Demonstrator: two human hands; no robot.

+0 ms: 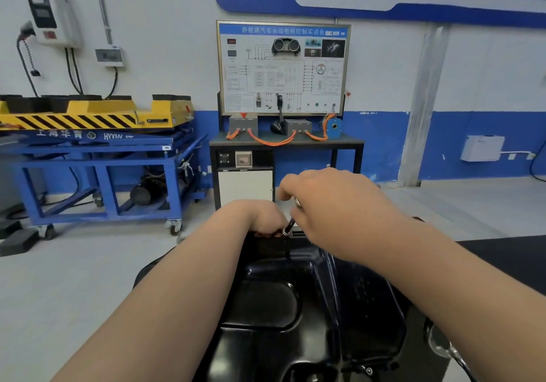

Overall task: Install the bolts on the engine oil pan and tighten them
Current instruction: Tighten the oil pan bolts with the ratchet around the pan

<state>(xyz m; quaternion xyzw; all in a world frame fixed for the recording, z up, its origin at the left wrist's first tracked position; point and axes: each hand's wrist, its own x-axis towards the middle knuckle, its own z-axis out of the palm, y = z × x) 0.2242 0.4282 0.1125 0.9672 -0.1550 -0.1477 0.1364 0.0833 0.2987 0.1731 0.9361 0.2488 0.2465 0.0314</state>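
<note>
The shiny black metal oil pan (295, 308) sits low in the middle, right under my arms. My right hand (334, 204) is over its far edge, with the fingers curled tight round a thin black and silver metal tool (289, 226) that points down at that edge. My left hand (263, 219) is just beside the tool's tip. Its fingers bend down over the pan's edge, and I cannot tell what they hold. Behind stand a white wiring board (283, 68) and a blue metal cart (97, 175).
</note>
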